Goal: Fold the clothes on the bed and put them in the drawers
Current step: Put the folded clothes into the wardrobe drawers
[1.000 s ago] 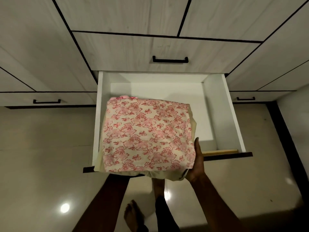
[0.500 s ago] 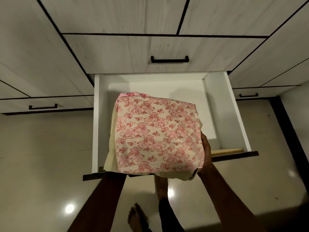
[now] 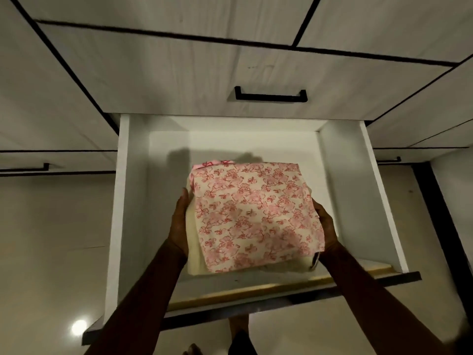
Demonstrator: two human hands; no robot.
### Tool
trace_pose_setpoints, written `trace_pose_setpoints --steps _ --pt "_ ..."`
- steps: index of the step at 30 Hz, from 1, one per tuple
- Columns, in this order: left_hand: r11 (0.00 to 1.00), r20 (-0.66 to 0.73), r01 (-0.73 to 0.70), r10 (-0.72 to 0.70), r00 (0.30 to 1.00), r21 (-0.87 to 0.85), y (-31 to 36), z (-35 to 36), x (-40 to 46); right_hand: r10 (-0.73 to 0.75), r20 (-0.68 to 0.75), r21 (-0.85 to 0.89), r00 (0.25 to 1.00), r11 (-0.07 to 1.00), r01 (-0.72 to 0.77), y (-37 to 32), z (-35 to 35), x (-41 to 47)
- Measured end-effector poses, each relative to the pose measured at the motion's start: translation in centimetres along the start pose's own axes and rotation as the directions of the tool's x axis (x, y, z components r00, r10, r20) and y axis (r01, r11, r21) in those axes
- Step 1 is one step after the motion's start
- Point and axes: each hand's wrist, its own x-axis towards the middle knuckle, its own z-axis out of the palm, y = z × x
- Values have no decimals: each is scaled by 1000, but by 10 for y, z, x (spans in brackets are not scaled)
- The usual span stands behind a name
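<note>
clothes: folded floral stack (image 3: 256, 216) over a cream piece, inside the open white drawer (image 3: 345, 190) | grip: left hand (image 3: 180, 224) and right hand (image 3: 326, 226) clamped on opposite sides of the stack | handling: likely light, soft, floppy; support both sides so folds hold | cannot tell if it rests on the drawer floor

Two forearms are seen, both bare up to the lower edge of the view, with no sleeve reached. The left hand (image 3: 180, 224) and the right hand (image 3: 326, 226) are bare as well. Near the bottom edge, part of a bare foot (image 3: 190, 351) is seen beside a dark trouser leg (image 3: 242, 344).
</note>
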Motion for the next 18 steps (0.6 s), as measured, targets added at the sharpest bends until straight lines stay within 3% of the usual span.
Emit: trace_pose_setpoints --steps 3,5,14,18 --pt "999 127 29 -27 992 -14 -5 7 23 31 -46 -33 998 999 -33 0 -10 38" --pt "999 141 43 -41 989 -11 -10 1 54 71 -36 -40 997 997 -72 -4 -13 67" --pt "986 71 166 -164 984 -15 -36 -16 134 47 -30 -76 998 996 -49 -12 -48 150" --pt "967 36 244 -247 968 69 -37 -23 148 61 -21 -110 998 992 -63 -13 -49 166"
